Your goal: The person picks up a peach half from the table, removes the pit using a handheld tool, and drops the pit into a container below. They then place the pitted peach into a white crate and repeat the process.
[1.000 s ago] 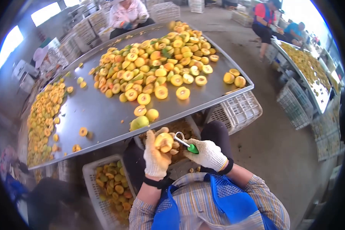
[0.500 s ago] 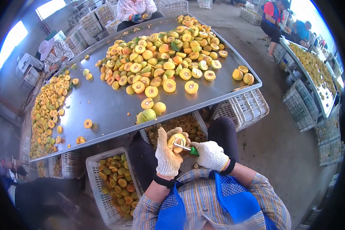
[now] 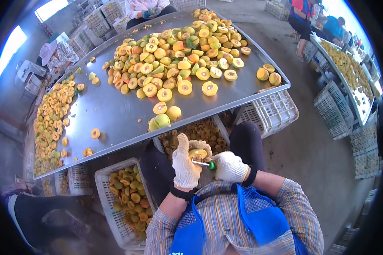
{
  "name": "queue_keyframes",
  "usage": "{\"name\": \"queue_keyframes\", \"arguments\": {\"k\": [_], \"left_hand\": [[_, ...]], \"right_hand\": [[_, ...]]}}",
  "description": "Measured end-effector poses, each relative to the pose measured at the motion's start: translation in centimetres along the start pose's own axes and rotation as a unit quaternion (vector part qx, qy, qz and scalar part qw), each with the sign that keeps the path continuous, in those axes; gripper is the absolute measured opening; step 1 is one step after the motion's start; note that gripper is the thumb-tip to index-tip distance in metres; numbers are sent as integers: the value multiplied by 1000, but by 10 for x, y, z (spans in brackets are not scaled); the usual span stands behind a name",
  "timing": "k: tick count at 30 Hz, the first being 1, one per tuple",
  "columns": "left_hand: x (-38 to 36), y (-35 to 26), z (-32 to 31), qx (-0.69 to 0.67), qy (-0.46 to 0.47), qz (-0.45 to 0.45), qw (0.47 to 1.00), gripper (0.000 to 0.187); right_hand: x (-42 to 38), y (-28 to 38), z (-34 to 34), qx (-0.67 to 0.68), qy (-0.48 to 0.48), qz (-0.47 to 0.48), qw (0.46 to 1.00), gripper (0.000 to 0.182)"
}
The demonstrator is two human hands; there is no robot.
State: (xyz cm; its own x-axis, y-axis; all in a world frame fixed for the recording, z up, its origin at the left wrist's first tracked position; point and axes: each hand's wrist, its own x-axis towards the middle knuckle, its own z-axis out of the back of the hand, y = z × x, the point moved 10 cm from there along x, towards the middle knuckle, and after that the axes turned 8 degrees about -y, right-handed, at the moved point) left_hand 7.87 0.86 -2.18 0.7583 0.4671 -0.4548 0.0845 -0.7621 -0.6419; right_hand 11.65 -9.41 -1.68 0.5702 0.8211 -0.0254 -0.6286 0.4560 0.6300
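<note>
The gloved left hand [image 3: 186, 166] is clasped around a halved fruit [image 3: 197, 153], cut face toward the right hand [image 3: 229, 167], which grips a green-handled tool [image 3: 203, 163] whose metal tip touches the fruit. Both hands are above a crate [image 3: 181, 140] of fruit bits between the person's knees. To the left a white basket [image 3: 122, 203] holds halves. Beyond lies the steel worktop [image 3: 115, 114], with a whole fruit [image 3: 159, 122] near its edge and a heap of halves [image 3: 174, 55] farther back.

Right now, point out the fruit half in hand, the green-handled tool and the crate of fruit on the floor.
fruit half [image 3: 197, 153], head view, cut face.
green-handled tool [image 3: 211, 165], head view, green handle.
crate of fruit [image 3: 101, 180], head view, white rim.
</note>
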Motion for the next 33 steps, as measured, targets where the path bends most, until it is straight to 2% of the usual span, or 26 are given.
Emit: {"name": "queue_keyframes", "arguments": {"k": [2,4,5,6,8,9,10,11,12,13,14,16,18,19,20,22,24,25,26,27,28,29,30,31,32,33], "left_hand": [[-1,-5,1,37,-26,-16,999,61],[-5,-9,-17,38,77,-14,996,61],[-6,-7,-30,-47,157,1,987,60],[-4,-8,-29,-48,156,-1,987,60],[-3,-2,-30,-92,170,53,980,60],[-1,-2,-29,-93,169,52,980,60],[2,4,-27,-91,167,83,978,60],[4,11,-25,-90,165,115,975,60],[6,17,-24,-88,164,146,972,60],[4,13,-32,-93,215,144,961,60],[6,12,-32,-96,215,139,962,60],[20,12,6,-115,-5,120,986,57],[30,8,22,-129,-6,101,986,58],[34,-2,30,-159,-17,77,984,59],[37,-12,37,-188,-27,52,980,60],[42,-38,50,-180,-36,-1,983,60],[36,-66,68,-168,-69,-72,981,59],[27,-88,97,-128,-85,-103,983,57],[14,-105,130,-91,-99,-128,983,54],[-3,-121,164,3,-170,-162,972,49],[-22,-137,193,98,-237,-194,947,43],[-38,-162,227,390,-332,-254,821,36],[-51,-183,213,636,-391,-283,602,32],[-72,-192,176,702,-415,-421,396,35],[-64,-191,169,702,-417,-421,396,35],[-52,-192,129,686,-349,-486,413,33]], "right_hand": [[1,7,7,27,-14,14,999,33],[-11,8,-22,95,149,-98,979,31],[-9,8,-52,249,95,32,963,35],[-9,18,-44,333,59,51,940,34],[2,3,-62,326,119,47,937,34],[6,3,-53,231,128,59,963,32],[6,-3,-57,243,152,35,957,29],[-3,12,-57,384,212,30,898,30],[-11,34,-49,514,266,24,815,31],[-11,38,-48,511,270,25,816,31],[-9,35,-50,500,272,-4,822,33],[-6,33,-54,487,280,-28,827,35],[0,3,-65,213,276,-82,934,33],[0,21,-37,171,270,-97,943,25],[2,21,-38,170,272,-94,943,25],[13,0,-27,49,200,-101,973,24],[30,-27,-19,-36,92,-68,993,25],[41,-46,-15,-152,54,-39,986,25],[41,-41,-4,-110,25,-36,993,26],[40,-36,6,-74,20,-63,995,27],[42,-33,13,-37,15,-90,995,28],[46,-34,13,-36,12,-88,995,28],[45,-36,10,-41,19,-85,995,29],[45,-37,7,-47,27,-82,995,29],[44,-36,4,-40,41,-88,994,29],[44,-35,-1,-41,46,-74,995,30]]}}
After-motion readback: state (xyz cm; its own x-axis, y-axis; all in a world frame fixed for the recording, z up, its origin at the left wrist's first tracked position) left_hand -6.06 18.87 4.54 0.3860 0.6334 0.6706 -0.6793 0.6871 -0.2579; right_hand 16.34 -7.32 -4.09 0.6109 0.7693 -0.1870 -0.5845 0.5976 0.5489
